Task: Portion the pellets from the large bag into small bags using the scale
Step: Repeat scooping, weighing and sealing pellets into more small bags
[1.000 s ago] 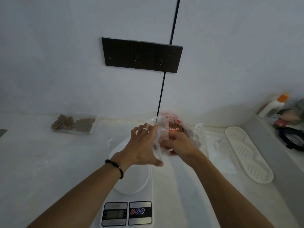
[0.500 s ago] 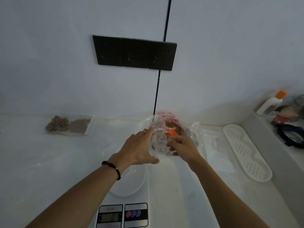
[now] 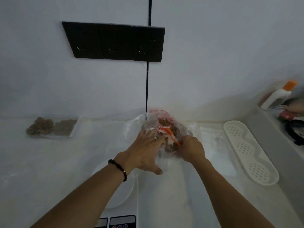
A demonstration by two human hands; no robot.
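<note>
Head-mounted, wide-angle; facing forward and down over the desk [image 3: 49, 162] toward the wall sockets [image 3: 115, 41]; close above both forearms; single view only.

No text can be read anywhere. The large bag [image 3: 162, 124] carries red printing along its rim and on a small label, but it is too blurred to make out. The scale [image 3: 122, 222] at the bottom edge shows only part of its dark button panel, with no legible digits or markings.
</note>
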